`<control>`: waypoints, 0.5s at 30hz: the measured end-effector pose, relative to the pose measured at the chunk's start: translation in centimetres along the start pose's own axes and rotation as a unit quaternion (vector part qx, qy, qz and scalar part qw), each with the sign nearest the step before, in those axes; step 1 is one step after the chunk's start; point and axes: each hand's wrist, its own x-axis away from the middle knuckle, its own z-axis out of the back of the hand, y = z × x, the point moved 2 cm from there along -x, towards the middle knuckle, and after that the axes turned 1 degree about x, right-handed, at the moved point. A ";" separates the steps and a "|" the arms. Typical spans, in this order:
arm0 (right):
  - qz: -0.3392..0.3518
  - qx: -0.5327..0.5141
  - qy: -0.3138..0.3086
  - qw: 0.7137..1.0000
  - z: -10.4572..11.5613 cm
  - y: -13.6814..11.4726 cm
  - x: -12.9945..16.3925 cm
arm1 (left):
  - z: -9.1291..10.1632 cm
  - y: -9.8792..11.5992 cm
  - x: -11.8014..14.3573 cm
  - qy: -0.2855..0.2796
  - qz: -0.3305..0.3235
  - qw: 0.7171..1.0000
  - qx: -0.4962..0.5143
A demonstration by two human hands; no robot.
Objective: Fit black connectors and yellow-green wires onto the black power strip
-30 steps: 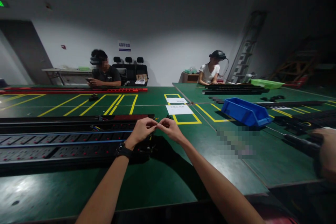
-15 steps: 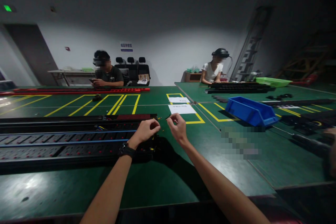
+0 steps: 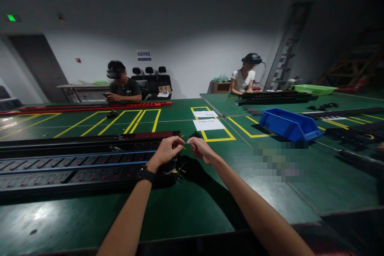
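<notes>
Over the right end of a long black power strip (image 3: 90,170) with rows of sockets and red switches, my two hands almost meet. My left hand (image 3: 166,152), with a dark watch on its wrist, is closed in a pinch at a thin yellow wire (image 3: 185,148). Facing it, my right hand (image 3: 201,149) has its fingers curled tightly together; what lies inside them is hidden. Loose wire ends (image 3: 179,170) stick out of the strip's end just below. A small dark part (image 3: 196,134) lies on the table beyond my right hand.
Blue lines run along the strips on the green table (image 3: 144,216). White paper sheets (image 3: 209,124) lie inside yellow tape markings. At the right are a blue bin (image 3: 289,125) and black parts. Two people sit across the table, near red rails (image 3: 96,107) and black rails (image 3: 276,99).
My right hand has turned and curled its fingers in, coming closer to my left hand's fingertips. My left hand stays nearly in place. The view has shifted slightly.
</notes>
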 end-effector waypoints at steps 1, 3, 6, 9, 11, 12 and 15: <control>0.048 0.054 -0.013 0.997 -0.1 -0.2 0.1 | 0.0 0.0 0.0 0.005 0.000 1.000 0.001; 0.156 0.166 -0.026 0.973 -0.4 -0.7 0.4 | 0.0 -0.2 -0.1 0.019 0.003 1.000 0.000; 0.252 0.287 -0.010 0.924 -0.4 -0.7 0.6 | -0.1 -0.5 -0.2 0.031 0.012 0.999 0.000; 0.259 0.360 0.038 0.895 0.1 -0.1 0.3 | 0.2 -1.1 -0.5 0.044 0.015 0.999 0.003; 0.242 0.417 0.081 0.872 0.8 0.2 -0.3 | 0.6 -1.6 -1.0 0.049 0.023 0.998 -0.011; 0.230 0.448 0.103 0.858 1.2 0.3 -0.7 | 0.8 -1.9 -1.3 0.044 0.030 0.998 -0.028; 0.193 0.522 0.138 0.819 2.0 0.7 -2.1 | 1.2 -2.9 -2.9 0.006 0.053 0.992 -0.117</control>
